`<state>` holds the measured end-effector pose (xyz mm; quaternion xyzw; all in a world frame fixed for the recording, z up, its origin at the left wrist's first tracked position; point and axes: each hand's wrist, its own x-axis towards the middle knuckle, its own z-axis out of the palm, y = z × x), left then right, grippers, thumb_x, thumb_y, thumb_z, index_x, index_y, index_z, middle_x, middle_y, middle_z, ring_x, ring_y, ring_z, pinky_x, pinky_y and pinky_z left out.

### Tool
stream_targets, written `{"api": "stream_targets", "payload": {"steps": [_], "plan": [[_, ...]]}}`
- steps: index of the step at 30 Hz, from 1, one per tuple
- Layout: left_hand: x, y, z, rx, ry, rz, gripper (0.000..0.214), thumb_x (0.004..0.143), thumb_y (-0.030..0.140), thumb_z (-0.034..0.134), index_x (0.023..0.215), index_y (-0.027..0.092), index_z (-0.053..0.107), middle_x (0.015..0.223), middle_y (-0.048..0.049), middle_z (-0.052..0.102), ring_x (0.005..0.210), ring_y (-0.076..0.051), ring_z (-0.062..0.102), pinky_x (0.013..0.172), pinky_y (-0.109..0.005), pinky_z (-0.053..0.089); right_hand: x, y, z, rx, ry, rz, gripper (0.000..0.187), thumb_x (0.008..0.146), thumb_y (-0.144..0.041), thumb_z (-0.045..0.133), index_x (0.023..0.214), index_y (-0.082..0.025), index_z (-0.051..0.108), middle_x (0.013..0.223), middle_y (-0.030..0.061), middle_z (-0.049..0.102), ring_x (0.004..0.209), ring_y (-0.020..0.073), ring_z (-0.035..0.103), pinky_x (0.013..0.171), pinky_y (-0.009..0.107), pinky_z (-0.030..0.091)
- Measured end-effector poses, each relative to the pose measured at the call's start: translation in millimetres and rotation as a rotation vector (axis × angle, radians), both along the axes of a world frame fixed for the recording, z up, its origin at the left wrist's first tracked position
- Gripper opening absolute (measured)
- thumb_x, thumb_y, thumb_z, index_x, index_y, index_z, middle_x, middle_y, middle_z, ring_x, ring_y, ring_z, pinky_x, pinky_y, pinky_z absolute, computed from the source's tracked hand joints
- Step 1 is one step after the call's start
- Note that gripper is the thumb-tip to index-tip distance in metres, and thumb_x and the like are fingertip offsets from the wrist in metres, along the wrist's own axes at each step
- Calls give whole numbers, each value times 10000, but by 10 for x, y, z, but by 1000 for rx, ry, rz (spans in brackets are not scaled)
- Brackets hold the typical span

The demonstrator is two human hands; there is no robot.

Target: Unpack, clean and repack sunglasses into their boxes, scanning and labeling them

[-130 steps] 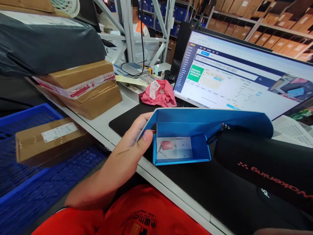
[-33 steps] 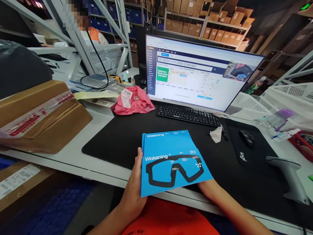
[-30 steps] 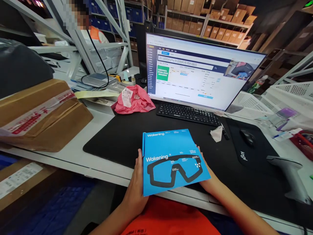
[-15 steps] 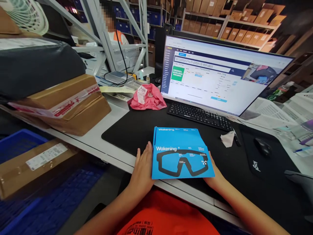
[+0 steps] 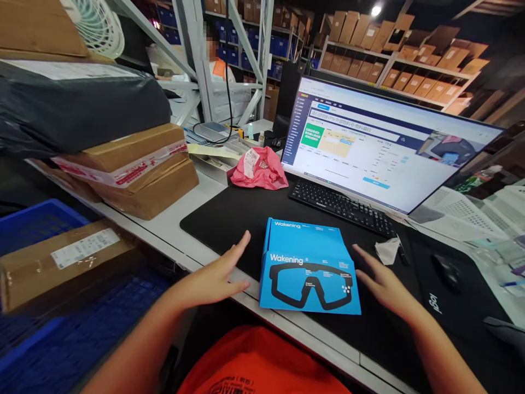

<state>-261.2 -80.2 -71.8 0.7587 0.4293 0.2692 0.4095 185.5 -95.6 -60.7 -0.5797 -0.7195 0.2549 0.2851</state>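
A blue box (image 5: 307, 262) printed with "Wakening" and black goggles lies closed on the black desk mat (image 5: 229, 219), near the desk's front edge. My left hand (image 5: 217, 276) hovers just left of the box with fingers stretched out, holding nothing. Just right of the box, my right hand (image 5: 381, 282) is likewise spread and holds nothing. Neither hand touches the box.
Behind the box are a black keyboard (image 5: 340, 205) and a lit monitor (image 5: 381, 145). A crumpled pink bag (image 5: 260, 169) lies at the mat's far corner. Taped cardboard parcels (image 5: 135, 167) and a dark bag (image 5: 77, 106) pile up on the left, above a blue crate (image 5: 41, 323). A mouse (image 5: 445, 271) sits right.
Both hands have let go of the blue box and drawn apart to its sides. The box now rests flat on the mat. Earlier it was open in my left hand, then shut.
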Motion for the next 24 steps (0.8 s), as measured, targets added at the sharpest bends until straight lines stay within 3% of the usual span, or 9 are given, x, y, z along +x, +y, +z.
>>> {"api": "stream_targets", "payload": {"steps": [2, 4, 7, 9, 11, 14, 19, 22, 24], "plan": [[-18, 106, 133, 10, -187, -19, 951, 908, 571, 604, 1614, 271, 43, 1678, -131, 99, 1541, -319, 173, 1230, -563, 198, 55, 22, 185, -49, 176, 95, 813, 920, -684, 519, 1599, -356, 215, 1648, 83, 303, 1492, 306, 338, 1210, 548, 300], [106, 235, 202, 65, -263, -32, 1143, 784, 657, 719, 1616, 259, 43, 1688, -128, 9, 1552, -355, 79, 1236, -569, 166, -18, 73, 266, -71, 296, 236, 1081, 802, -798, 580, 1618, -354, 27, 1690, 104, 158, 1523, 322, 257, 1206, 550, 291], [365, 433, 194, 84, -164, -68, 1405, 512, 573, 936, 1612, 296, 107, 1687, -126, -102, 1535, -459, 29, 1207, -630, 200, -250, 202, 185, -114, 144, 281, 1413, 599, -760, 801, 1610, -336, -91, 1701, 126, -10, 1548, 372, 129, 1222, 589, 194], [469, 542, 154, 91, -130, -98, 1371, 477, 495, 968, 1598, 337, 195, 1691, -130, -30, 1518, -484, 145, 1187, -623, 269, -380, 311, 57, -122, 61, 239, 1498, 549, -654, 891, 1598, -350, -134, 1695, 123, -73, 1551, 384, 92, 1220, 604, 166], [497, 623, 117, 126, -120, -112, 1243, 501, 458, 962, 1560, 341, 322, 1644, -146, 181, 1468, -462, 304, 1173, -584, 322, -447, 416, -66, -106, 107, 211, 1514, 552, -589, 913, 1587, -352, -166, 1690, 138, -33, 1544, 381, 133, 1213, 600, 188], [469, 699, 95, 171, -119, -97, 1044, 544, 439, 941, 1471, 309, 480, 1428, -140, 438, 1335, -405, 468, 1141, -529, 375, -465, 519, -178, -105, 201, 154, 1439, 603, -538, 903, 1599, -311, -110, 1635, 185, 202, 1467, 382, 335, 1178, 584, 288], [487, 757, 150, 116, -256, -56, 923, 497, 377, 950, 1349, 282, 607, 1292, -112, 541, 1248, -378, 505, 1137, -503, 369, -516, 547, -211, -73, 262, 92, 1357, 575, -559, 910, 1610, -285, 77, 1561, 171, 345, 1356, 387, 472, 1124, 562, 381], [624, 771, 207, -52, -447, 63, 743, 567, 410, 916, 1244, 254, 653, 1207, -85, 622, 1172, -345, 567, 1085, -464, 427, -578, 546, -142, -117, 466, 70, 1268, 671, -696, 785, 1615, -269, 55, 1532, 170, 427, 1310, 368, 542, 1101, 547, 418], [765, 769, 258, -313, -615, 188, 611, 667, 474, 849, 1193, 230, 654, 1116, -74, 676, 1065, -310, 634, 982, -427, 504, -574, 536, -34, -142, 619, 56, 1112, 804, -802, 543, 1620, -266, 11, 1550, 160, 430, 1321, 342, 549, 1085, 530, 445]]}}
